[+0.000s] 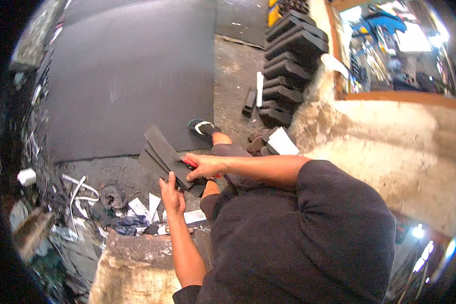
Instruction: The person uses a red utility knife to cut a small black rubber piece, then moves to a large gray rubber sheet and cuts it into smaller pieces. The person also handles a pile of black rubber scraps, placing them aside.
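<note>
Several dark strips of sheet material (163, 148), fanned out and overlapping, lie across my hands over my lap. My left hand (173, 196) is closed on their near edge, thumb on top and fingers underneath. A red-handled cutting tool (189, 162) sits in my right hand (206, 166), which is closed round it and rests against the upper face of the strips. Its blade is mostly hidden, so I cannot make out its exact kind. Close beyond the strips is my sandalled foot (203, 127).
A large dark sheet (131, 76) covers the floor ahead. Stacked black foam-like blocks (285, 76) line the wall at right. White and dark scraps (139, 209) litter the ground at left, beside a worn concrete ledge (131, 268). An opening in the wall (390, 93) is at upper right.
</note>
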The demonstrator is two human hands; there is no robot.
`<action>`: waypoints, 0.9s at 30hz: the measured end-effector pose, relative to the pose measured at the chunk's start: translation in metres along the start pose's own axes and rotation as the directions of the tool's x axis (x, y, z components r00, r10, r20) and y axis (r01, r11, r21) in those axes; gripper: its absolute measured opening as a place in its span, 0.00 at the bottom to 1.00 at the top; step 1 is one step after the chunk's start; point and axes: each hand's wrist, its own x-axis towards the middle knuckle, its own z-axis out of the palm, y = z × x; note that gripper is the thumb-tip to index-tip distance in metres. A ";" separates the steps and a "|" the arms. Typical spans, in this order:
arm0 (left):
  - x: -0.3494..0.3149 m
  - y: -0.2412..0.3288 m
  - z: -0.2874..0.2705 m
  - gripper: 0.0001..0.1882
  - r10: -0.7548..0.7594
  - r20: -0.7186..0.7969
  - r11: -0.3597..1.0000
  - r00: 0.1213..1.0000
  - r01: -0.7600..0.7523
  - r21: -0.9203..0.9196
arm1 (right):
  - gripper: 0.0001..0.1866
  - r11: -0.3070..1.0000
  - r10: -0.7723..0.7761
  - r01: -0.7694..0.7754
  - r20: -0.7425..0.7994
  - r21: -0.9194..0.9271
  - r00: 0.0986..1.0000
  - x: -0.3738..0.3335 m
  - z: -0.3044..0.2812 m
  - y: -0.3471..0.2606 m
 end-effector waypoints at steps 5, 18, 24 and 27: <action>-0.001 -0.033 -0.018 0.31 -0.204 0.145 0.973 0.968 0.185 0.137 | 0.40 0.989 0.026 -0.003 -0.152 0.150 0.988 -0.015 0.052 0.088; 0.030 -0.139 -0.027 0.44 -0.238 -0.171 0.882 0.956 0.286 0.374 | 0.39 0.943 0.238 -0.097 -0.443 0.318 0.864 -0.033 -0.014 0.212; 0.073 -0.225 -0.082 0.34 -0.311 -0.326 0.803 0.893 0.430 0.413 | 0.35 0.939 0.276 -0.069 -0.621 0.337 0.733 0.022 -0.130 0.317; 0.126 -0.285 -0.112 0.32 -0.366 -0.331 0.766 0.870 0.484 0.423 | 0.40 0.981 0.164 0.002 -0.833 0.195 0.529 0.072 -0.185 0.397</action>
